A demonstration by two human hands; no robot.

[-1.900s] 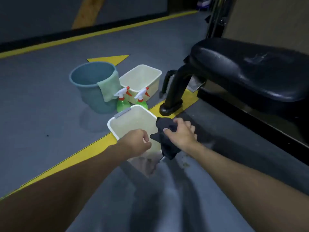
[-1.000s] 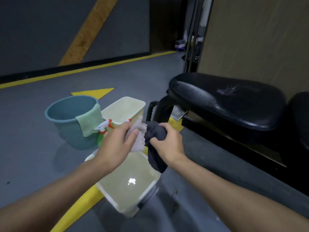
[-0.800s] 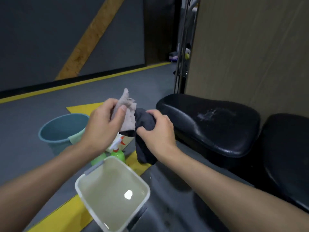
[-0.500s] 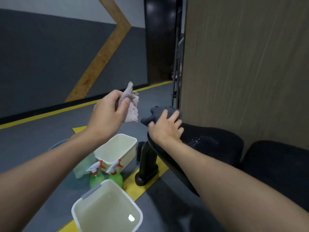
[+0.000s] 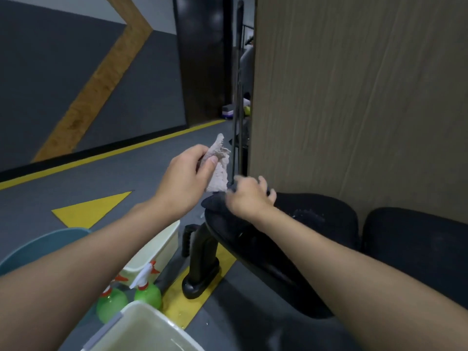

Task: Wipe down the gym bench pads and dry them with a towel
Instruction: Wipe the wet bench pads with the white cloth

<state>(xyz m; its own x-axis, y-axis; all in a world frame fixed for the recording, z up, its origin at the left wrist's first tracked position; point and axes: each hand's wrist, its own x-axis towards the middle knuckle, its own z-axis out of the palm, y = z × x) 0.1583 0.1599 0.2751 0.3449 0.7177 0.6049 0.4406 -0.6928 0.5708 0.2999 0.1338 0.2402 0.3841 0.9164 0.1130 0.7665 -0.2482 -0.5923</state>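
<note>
Left hand (image 5: 184,183) pinches light grey rag (image 5: 217,168), raised just left of bench pad (image 5: 316,216). Right hand (image 5: 247,198), blurred, fingers spread, presses dark cloth (image 5: 215,202) onto pad's left end; green spray bottles (image 5: 148,295) on floor near-left

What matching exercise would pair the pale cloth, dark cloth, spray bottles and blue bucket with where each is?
1 pale cloth; 2 dark cloth; 3 spray bottles; 4 blue bucket.
A on the bench pad, under the right hand; B on the floor between two white tubs; C held by the left hand; D on the floor, left edge.
Pairs: 1-C; 2-A; 3-B; 4-D.
</note>
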